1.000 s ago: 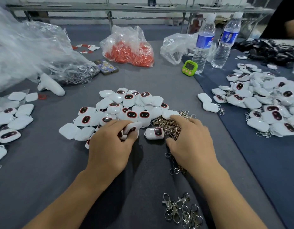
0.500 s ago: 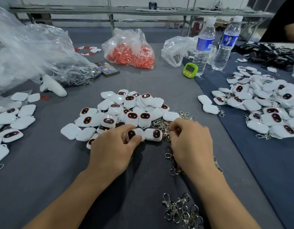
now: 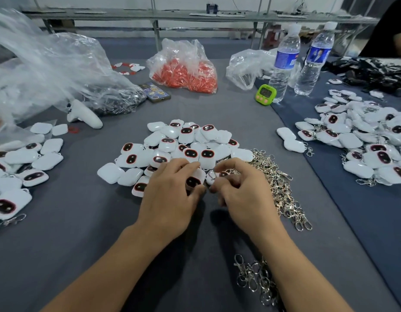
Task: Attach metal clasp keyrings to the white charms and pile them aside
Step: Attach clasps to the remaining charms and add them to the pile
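The person's right hand has come off the heap of silver metal clasp keyrings, where it was digging a second ago. It now meets the left hand just in front of the middle pile of white plastic charms with their dark, red-rimmed faces. Its thumb and forefinger pinch one silver clasp keyring, the loop just showing at the fingertips. The left hand's grip is closed on a single white charm, face up, which it was picking out of the pile's near edge a moment back. Clasp and charm now sit just beside each other above the grey bench, perhaps touching. I can't tell whether the ring is through the charm yet. So the picking looks done and the joining begun. Charms with rings already on lie in the pile at the far left.
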Demonstrator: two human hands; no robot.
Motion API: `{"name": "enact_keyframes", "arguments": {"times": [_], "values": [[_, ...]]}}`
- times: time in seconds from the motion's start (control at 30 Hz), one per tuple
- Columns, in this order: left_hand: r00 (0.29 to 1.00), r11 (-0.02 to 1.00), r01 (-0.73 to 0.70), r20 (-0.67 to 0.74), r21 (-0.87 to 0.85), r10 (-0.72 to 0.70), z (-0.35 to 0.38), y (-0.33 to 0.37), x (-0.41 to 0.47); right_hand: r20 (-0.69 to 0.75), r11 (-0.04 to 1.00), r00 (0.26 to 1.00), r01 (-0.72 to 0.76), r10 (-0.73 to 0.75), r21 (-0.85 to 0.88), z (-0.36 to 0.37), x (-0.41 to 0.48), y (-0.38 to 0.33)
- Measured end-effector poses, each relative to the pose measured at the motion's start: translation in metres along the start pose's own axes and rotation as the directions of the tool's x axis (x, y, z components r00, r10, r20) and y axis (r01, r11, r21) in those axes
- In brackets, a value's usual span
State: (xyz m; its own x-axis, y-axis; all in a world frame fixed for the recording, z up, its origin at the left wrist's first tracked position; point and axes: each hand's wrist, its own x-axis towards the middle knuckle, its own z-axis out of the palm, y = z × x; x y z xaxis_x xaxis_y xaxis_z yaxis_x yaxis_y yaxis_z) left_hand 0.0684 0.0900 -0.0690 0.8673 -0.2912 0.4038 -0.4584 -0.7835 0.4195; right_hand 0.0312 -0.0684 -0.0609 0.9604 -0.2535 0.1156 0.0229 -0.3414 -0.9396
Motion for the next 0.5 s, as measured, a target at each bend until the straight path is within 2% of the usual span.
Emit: {"name": "enact_keyframes", "arguments": {"times": [0.1,0.17,0.23,0.27,0.33,0.37,0.4,0.5], "values": [[1.0,0.997,0.02,0.003,-0.08,-0.02,0.004,-0.002,-0.001,0.124,0.968,0.989,0.106,-0.08,-0.226,0.0,-0.002,0.002],[0.997,0.989,0.037,-0.055,-0.142,-0.045,0.004,-0.004,-0.001,0.158,0.947,0.982,0.146,-0.104,-0.286,0.0,-0.003,0.002],[0.984,0.972,0.073,-0.145,-0.222,-0.107,0.003,-0.006,0.001,0.077,0.969,0.993,0.105,-0.089,-0.223,-0.001,0.0,0.003],[0.971,0.94,0.117,-0.163,-0.32,-0.176,0.003,-0.006,0.002,0.018,0.981,0.997,0.08,-0.078,-0.179,-0.002,0.002,0.003],[0.946,0.767,0.187,-0.098,-0.613,-0.309,0.0,0.0,0.003,0.006,0.999,0.999,0.043,-0.042,-0.027,-0.003,0.005,0.002],[0.941,0.67,0.205,-0.044,-0.714,-0.335,-0.001,0.005,0.003,0.055,0.997,0.998,0.031,-0.035,0.065,-0.002,0.004,0.0],[0.946,0.632,0.198,-0.023,-0.75,-0.324,-0.001,0.009,0.002,0.107,0.993,0.993,0.041,-0.053,0.109,0.0,0.002,-0.002],[0.973,0.758,0.13,-0.064,-0.639,-0.221,0.0,0.016,-0.004,0.176,0.996,0.98,0.086,-0.088,0.019,0.005,-0.002,-0.001]]}}
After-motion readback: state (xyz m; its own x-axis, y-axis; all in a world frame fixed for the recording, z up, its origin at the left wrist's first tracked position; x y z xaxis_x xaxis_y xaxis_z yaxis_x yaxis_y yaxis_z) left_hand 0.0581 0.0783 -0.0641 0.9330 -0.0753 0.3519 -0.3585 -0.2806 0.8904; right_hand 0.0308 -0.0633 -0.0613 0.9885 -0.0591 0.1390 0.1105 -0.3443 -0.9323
